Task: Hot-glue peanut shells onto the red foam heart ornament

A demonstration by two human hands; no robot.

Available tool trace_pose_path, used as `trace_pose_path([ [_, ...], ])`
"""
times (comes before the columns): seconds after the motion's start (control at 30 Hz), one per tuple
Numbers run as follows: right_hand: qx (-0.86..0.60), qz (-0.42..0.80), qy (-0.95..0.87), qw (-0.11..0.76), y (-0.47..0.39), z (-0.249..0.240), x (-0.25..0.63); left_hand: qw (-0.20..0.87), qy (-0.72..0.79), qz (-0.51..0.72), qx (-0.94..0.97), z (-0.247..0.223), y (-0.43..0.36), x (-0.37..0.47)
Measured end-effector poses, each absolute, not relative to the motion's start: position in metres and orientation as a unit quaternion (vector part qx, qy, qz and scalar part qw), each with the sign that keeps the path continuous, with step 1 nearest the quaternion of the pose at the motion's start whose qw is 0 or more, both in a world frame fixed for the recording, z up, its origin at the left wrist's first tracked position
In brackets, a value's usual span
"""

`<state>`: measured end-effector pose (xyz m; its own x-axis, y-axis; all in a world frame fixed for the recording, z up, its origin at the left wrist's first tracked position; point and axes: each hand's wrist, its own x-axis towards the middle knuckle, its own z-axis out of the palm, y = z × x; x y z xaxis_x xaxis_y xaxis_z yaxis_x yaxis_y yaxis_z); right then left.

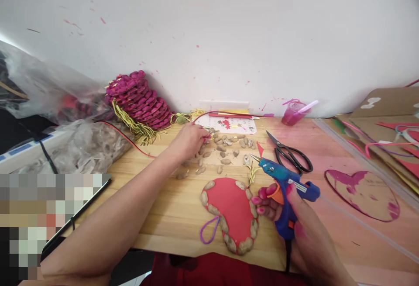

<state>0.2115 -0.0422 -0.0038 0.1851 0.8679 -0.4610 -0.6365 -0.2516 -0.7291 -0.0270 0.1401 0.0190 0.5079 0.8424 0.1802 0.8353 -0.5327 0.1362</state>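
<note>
My right hand (304, 229) is wrapped around a blue hot glue gun (281, 174), whose metal nozzle points left. Below the nozzle lies a red heart-shaped card (229, 207), edged with peanuts in their shells and fitted with a purple cord loop (209, 231) on its left side. Across the table, my left hand (190, 141) reaches to the scattered loose peanuts (225, 146). Its fingers are bent together at the left of the pile; what lies between the fingertips is hidden. Yellow-green strands (252, 174) stick out by the heart's top right.
Black scissors (291, 155) lie behind the glue gun. A pink-stained cardboard heart (363, 194) is at right, near cardboard pieces (376, 115). A pink cup (294, 113) stands by the wall. Magenta-painted peanut strings (140, 98) and plastic bags (91, 142) occupy the left.
</note>
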Motion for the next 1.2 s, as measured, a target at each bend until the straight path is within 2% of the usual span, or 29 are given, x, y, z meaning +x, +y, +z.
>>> trace_pose_path([
  [0.2,-0.515,0.627,-0.094,0.577,-0.041,-0.001,0.211,0.027,0.471,0.116,0.874,0.008,0.142,-0.030],
  [0.43,-0.518,0.622,-0.117,0.575,-0.040,-0.001,0.211,0.096,0.544,0.184,0.813,0.020,0.135,-0.033],
  [0.6,-0.529,0.622,-0.115,0.566,-0.041,-0.003,0.213,0.121,0.570,0.183,0.792,0.024,0.132,-0.033],
  [0.7,-0.530,0.616,-0.126,0.569,-0.041,-0.005,0.213,0.264,0.545,0.212,0.767,0.028,0.126,-0.032],
  [0.77,-0.532,0.614,-0.133,0.568,-0.041,-0.005,0.213,0.378,0.503,0.179,0.756,0.030,0.120,-0.030],
  [0.83,-0.535,0.616,-0.130,0.564,-0.041,-0.005,0.212,0.418,0.477,0.122,0.764,0.031,0.114,-0.029],
  [1.07,-0.522,0.614,-0.125,0.578,-0.043,-0.005,0.213,0.402,0.488,0.076,0.771,0.023,0.112,-0.026],
  [1.2,-0.526,0.610,-0.133,0.577,-0.043,-0.007,0.214,0.317,0.520,0.108,0.786,0.025,0.113,-0.028],
])
